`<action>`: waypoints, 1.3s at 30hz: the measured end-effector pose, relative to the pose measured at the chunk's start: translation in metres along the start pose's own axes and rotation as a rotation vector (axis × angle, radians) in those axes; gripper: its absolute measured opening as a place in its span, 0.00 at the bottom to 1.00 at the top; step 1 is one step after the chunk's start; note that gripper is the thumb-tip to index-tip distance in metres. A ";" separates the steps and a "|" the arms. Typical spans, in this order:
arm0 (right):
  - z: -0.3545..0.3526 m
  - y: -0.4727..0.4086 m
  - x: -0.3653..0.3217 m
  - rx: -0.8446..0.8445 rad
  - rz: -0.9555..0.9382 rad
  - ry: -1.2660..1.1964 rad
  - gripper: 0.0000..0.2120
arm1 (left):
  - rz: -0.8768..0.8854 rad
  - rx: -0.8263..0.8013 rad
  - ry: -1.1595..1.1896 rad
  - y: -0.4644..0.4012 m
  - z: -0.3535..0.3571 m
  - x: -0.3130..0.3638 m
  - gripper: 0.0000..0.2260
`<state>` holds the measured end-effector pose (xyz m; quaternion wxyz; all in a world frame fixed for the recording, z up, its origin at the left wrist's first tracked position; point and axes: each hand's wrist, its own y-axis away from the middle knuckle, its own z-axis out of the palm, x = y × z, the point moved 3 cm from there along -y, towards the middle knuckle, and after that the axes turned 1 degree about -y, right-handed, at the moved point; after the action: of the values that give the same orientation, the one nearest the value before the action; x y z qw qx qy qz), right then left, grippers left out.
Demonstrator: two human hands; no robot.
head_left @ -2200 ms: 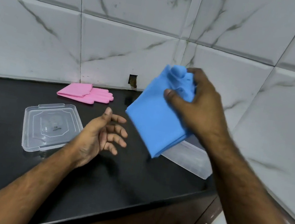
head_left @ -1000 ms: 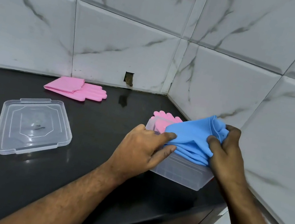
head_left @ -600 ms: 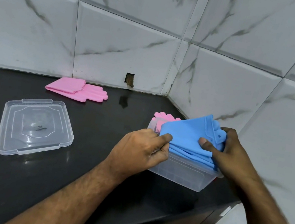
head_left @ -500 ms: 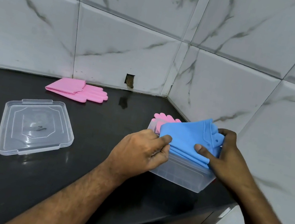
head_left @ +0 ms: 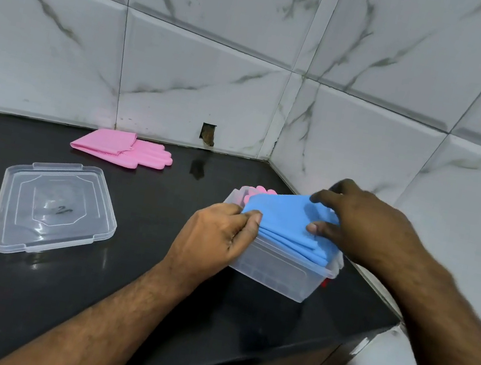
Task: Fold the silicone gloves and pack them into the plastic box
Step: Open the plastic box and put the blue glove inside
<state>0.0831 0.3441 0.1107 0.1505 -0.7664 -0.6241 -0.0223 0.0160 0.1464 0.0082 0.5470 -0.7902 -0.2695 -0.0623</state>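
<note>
A clear plastic box (head_left: 278,271) stands at the right end of the black counter. Folded blue silicone gloves (head_left: 282,220) lie on top of its opening, above a pink glove (head_left: 258,189) whose fingertips peek out at the back. My left hand (head_left: 216,239) pinches the blue gloves' near-left corner at the box rim. My right hand (head_left: 366,225) presses down on the blue gloves from the right, fingers spread over them. A second folded pink glove (head_left: 122,150) lies by the back wall.
The box's clear lid (head_left: 54,209) lies flat on the black counter (head_left: 52,294) to the left. Tiled walls meet in a corner behind the box. The counter's front edge runs close below the box, with a cabinet underneath.
The blue gloves went from held in the air by my right hand down onto the box. Both hands now flatten them lower into the opening.
</note>
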 end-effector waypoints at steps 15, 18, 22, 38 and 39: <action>0.026 -0.019 -0.011 -0.348 -0.269 -0.177 0.39 | -0.117 -0.124 -0.237 -0.006 -0.006 -0.003 0.21; 0.033 -0.020 -0.014 -0.366 -0.248 -0.176 0.40 | -0.153 -0.090 -0.290 -0.007 -0.006 -0.003 0.16; 0.049 -0.016 -0.021 -0.391 -0.234 -0.126 0.35 | -0.017 -0.063 -0.355 -0.009 -0.010 -0.001 0.09; 0.041 -0.015 -0.036 -0.491 -0.186 0.053 0.20 | 0.180 -0.379 -0.136 -0.004 0.007 0.005 0.19; 0.044 -0.015 -0.035 -0.503 -0.173 0.055 0.22 | 0.181 -0.386 -0.158 -0.005 0.007 0.006 0.19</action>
<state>0.0546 0.3244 0.0637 -0.0304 -0.7225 -0.6579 -0.2104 0.0170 0.1556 0.0118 0.3660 -0.9037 -0.2223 -0.0012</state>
